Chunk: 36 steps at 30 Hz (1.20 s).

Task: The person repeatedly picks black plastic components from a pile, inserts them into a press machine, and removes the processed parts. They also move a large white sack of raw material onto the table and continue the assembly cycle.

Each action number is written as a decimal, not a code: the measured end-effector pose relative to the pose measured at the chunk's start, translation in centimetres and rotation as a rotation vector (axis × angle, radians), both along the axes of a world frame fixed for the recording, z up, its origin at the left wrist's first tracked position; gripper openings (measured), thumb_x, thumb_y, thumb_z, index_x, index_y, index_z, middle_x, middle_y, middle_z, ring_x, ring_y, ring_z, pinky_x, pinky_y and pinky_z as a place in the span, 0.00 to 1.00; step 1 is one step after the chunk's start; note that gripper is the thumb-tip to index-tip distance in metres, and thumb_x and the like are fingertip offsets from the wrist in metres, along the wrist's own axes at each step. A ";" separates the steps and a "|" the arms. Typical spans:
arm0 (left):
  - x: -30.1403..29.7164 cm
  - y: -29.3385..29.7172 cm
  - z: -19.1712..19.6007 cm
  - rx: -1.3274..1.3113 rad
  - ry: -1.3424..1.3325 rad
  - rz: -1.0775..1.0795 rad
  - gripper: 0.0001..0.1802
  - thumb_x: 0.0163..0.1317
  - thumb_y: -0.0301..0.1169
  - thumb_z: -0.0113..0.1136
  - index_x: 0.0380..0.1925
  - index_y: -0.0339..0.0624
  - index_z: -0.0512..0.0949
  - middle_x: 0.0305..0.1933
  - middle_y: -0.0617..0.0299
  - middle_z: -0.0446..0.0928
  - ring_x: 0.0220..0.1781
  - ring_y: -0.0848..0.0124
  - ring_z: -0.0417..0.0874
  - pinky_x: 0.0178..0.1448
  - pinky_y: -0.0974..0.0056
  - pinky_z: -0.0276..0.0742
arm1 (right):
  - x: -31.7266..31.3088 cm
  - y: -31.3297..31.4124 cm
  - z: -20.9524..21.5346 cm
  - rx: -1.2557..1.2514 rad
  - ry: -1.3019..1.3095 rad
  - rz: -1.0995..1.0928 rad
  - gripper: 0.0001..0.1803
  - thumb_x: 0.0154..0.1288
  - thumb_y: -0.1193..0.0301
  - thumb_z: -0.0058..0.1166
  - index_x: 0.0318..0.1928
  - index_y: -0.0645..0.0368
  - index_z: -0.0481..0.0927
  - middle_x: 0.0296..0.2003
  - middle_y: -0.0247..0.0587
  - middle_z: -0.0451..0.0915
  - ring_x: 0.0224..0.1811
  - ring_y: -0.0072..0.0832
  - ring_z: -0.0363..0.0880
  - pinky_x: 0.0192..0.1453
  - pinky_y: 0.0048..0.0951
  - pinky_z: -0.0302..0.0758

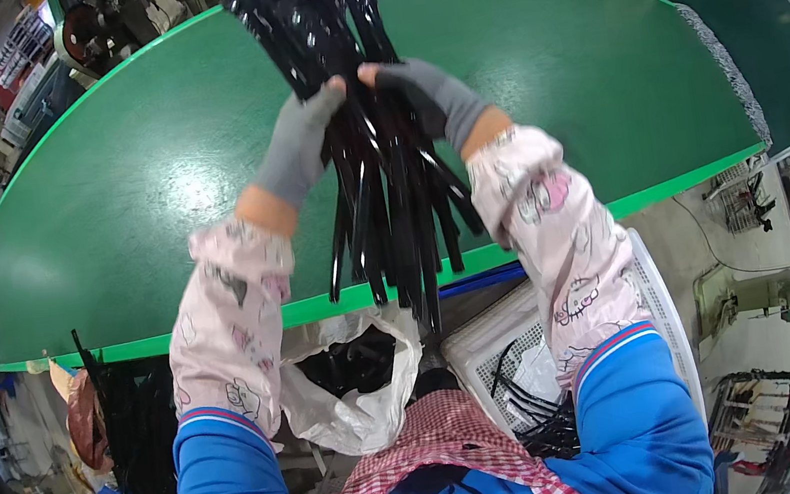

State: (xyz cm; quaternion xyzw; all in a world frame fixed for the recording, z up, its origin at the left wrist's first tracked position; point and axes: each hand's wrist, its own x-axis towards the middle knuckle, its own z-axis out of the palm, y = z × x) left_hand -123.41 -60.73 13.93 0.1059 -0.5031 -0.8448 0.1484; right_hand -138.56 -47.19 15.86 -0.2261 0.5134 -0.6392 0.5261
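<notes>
A thick bundle of glossy black strips (366, 165) is gripped by both my hands above the green table (585, 89). My left hand (303, 133), in a grey glove with bare fingertips, closes round the bundle's left side. From the right, my right hand (424, 91), in a darker grey glove, grips the same bundle. Both thumbs lie near each other at the front, while most other fingers are hidden behind the strips. Loose ends fan out downward past the table's near edge. The wider, shinier part of the bundle reaches up beyond the far edge of the picture.
Below the table's near edge stands a white sack (359, 419) with black material inside. Beside it is a white plastic crate (662, 311) holding several black strips. More dark strips (144, 434) hang at the left. Machinery (97, 31) lies past the table's far left side.
</notes>
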 end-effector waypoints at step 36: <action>39.7 26.9 -7.0 -0.392 -0.201 0.500 0.36 0.72 0.26 0.53 0.75 0.38 0.50 0.76 0.52 0.59 0.77 0.60 0.60 0.79 0.55 0.52 | 33.4 25.7 -21.1 -0.008 0.553 -0.081 0.37 0.65 0.62 0.62 0.70 0.61 0.63 0.67 0.51 0.67 0.70 0.43 0.66 0.74 0.38 0.60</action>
